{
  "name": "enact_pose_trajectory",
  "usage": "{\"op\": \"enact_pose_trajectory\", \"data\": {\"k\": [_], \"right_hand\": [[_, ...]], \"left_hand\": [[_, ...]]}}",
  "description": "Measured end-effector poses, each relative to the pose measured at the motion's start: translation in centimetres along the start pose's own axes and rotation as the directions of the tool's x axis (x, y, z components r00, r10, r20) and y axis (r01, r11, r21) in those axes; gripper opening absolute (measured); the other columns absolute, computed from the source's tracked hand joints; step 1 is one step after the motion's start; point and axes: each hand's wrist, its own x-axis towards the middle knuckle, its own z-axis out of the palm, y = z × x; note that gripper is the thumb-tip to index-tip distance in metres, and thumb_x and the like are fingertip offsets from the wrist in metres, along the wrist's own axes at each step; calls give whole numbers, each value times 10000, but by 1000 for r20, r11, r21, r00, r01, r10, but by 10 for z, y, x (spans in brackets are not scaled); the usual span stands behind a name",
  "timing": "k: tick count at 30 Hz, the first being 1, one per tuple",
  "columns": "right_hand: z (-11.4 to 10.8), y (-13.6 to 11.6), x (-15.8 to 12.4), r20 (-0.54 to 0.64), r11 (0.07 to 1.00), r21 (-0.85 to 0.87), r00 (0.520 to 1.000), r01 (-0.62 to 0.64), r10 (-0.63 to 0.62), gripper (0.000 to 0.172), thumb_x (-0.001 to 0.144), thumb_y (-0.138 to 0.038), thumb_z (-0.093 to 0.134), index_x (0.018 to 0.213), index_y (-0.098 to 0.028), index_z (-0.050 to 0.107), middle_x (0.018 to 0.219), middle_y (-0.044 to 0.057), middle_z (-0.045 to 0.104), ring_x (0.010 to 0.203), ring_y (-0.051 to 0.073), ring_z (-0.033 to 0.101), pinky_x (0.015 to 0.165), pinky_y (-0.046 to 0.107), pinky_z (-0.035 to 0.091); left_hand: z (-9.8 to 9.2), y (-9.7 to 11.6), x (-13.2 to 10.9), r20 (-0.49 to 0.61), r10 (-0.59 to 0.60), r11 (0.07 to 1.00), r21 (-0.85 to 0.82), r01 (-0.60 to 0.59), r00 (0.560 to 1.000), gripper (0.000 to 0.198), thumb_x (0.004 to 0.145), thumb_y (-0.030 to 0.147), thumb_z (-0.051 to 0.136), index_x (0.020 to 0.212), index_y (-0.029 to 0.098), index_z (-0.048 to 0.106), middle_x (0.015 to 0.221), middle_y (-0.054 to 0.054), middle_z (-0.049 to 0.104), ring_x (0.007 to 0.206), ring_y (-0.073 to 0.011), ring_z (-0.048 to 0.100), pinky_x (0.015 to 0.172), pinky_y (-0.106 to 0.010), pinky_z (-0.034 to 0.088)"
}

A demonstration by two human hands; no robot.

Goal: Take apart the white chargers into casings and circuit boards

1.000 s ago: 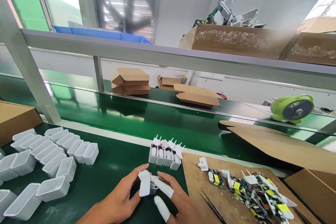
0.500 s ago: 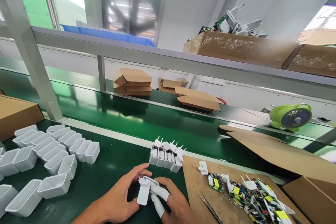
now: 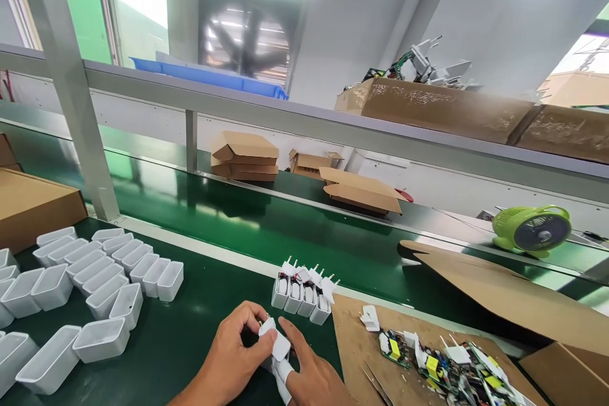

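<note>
Close together at the bench's front edge, both my hands work on one white plug adapter [image 3: 280,347]. My left hand [image 3: 233,346] pinches its plug-side cover between thumb and fingers. My right hand [image 3: 314,373] closes round the adapter from the right, its index finger stretched along the far side. White finger cots [image 3: 281,373] cover some of the right fingers. The adapter's lower part is hidden by my hands. Just beyond stands a row of several white housings [image 3: 302,297] filled with parts, their pronged plug covers [image 3: 314,276] resting tilted on top.
Many white housings [image 3: 99,337] stand open at the left. A brown board [image 3: 349,342] at the right carries tweezers [image 3: 375,384], a loose plug cover [image 3: 370,317] and piled circuit boards [image 3: 447,361]. Behind runs a green conveyor [image 3: 228,222]; a green fan [image 3: 533,228] stands far right.
The plug cover has turned and moved right, closer against the piece in my right hand. My left thumb now presses on it. The camera view has tilted slightly upward.
</note>
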Motion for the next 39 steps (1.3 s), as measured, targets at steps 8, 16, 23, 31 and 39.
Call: {"op": "enact_pose_trajectory", "data": {"k": [8,16,23,31,39], "right_hand": [[-4,2,9,38,995,-100,999,25,-21,337,573,-23,598,851,-215,592,1238,153,701,685,225,737,519,293,598],[-2,10,8,7,999,-16,999,42,-42,263,643,-50,647,827,-215,558,1177,114,648,616,152,629,498,258,521],[-10,8,15,-172,989,146,985,-1,27,327,881,-101,496,1133,-233,657,1103,112,693,718,195,725,610,276,625],[-35,4,19,-86,960,268,990,-83,110,510,943,-116,555,1411,-318,577,1208,84,734,957,229,774,828,310,663],[6,-3,-3,-27,888,435,984,-149,178,454,882,-32,517,1279,-219,636,1218,120,677,1080,228,728,935,323,634]], "left_hand": [[5,6,1,-43,144,976,171,-135,989,320,924,371,667,740,241,439,870,-16,641,774,-193,626,706,-311,500],[5,-4,1,14,404,842,384,-378,914,417,1051,530,542,764,229,517,792,-19,611,730,-197,557,668,-314,475],[-18,11,2,-13,256,943,223,-246,967,418,1131,413,324,905,233,626,1036,-66,645,977,-220,639,875,-367,529],[-36,7,-2,-91,239,945,252,-210,967,308,1118,329,406,1054,234,692,1137,-81,655,1058,-220,662,918,-343,573],[-22,-5,-14,375,493,669,414,-618,785,436,1111,335,445,1539,263,489,1577,-162,464,1389,-319,538,1102,-489,555]]}}
